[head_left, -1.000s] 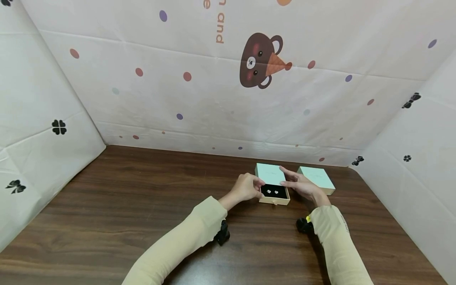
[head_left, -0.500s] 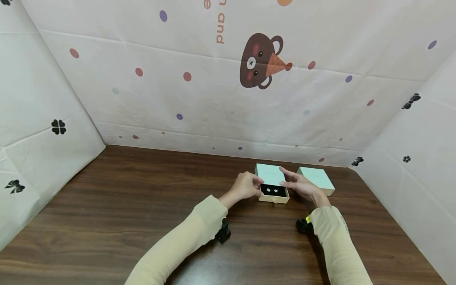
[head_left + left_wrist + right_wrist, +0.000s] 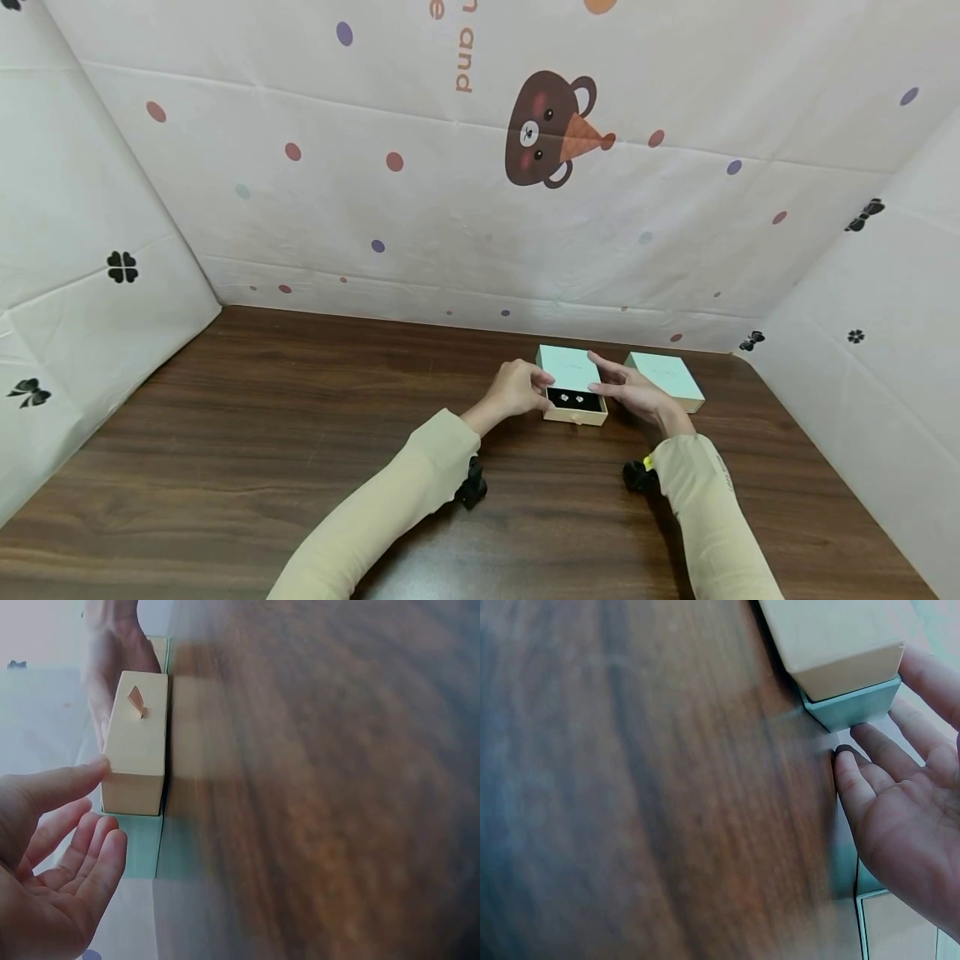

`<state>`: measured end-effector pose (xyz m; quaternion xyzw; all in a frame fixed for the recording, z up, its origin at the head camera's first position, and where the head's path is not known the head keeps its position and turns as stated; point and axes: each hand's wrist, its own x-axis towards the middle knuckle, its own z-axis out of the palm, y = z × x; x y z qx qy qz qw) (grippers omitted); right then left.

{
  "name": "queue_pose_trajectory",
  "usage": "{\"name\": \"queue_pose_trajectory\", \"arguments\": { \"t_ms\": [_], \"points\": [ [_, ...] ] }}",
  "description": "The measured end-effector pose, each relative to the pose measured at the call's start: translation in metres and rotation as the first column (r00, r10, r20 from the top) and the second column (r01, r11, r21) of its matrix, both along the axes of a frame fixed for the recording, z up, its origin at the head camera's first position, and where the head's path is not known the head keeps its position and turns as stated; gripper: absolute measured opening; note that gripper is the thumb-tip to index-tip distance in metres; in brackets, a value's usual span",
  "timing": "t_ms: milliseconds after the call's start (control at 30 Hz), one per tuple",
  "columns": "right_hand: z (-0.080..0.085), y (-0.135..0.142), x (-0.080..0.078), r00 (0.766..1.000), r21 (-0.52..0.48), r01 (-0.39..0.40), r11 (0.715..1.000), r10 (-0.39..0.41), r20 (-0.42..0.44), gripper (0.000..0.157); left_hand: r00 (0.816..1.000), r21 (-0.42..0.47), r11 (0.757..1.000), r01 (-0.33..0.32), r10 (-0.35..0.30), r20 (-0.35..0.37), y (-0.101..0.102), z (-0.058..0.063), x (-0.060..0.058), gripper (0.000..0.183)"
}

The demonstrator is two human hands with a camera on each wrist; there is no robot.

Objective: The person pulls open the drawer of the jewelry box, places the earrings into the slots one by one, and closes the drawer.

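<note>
Brown wood table (image 3: 300, 433), boxes on it. Second mint box (image 3: 667, 377): just right of the mint sleeve (image 3: 567, 367). Right hand (image 3: 636, 392) along the sleeve's right side, fingers extended, clenching nothing. Left hand (image 3: 516, 392) by the sleeve's front-left corner, fingers relaxed, thumb touching the cream drawer (image 3: 139, 742), no grasp closed. Drawer juts from the sleeve's front, two white trinkets (image 3: 580, 399) inside. Step seems to be sliding it in: brace the sleeve, press evenly so it doesn't bind. Versus a second ago, drawer sits slightly deeper.
</note>
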<state>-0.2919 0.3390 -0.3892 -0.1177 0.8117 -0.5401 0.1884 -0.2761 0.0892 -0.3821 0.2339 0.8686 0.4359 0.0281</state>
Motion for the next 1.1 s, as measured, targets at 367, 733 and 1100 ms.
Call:
{"name": "queue_pose_trajectory", "arguments": {
  "t_ms": [367,733,1100],
  "points": [
    [-0.0003,0.0,-0.0005,1.0,0.003,0.011,1.0,-0.011,0.016,0.077,1.0,-0.005,1.0,-0.001,0.001,-0.01,0.0007,0.0006,-0.0037,0.031],
    [0.0018,-0.0006,0.0,1.0,0.006,0.007,1.0,-0.007,0.022,0.075,1.0,-0.024,1.0,-0.008,0.008,-0.011,0.0017,0.0037,-0.0055,0.031],
    [0.0021,-0.0015,0.0004,1.0,0.009,0.017,1.0,-0.018,0.025,0.076,1.0,-0.047,0.999,-0.023,0.023,-0.007,0.0028,0.0037,-0.0087,0.031]
  ]
}}
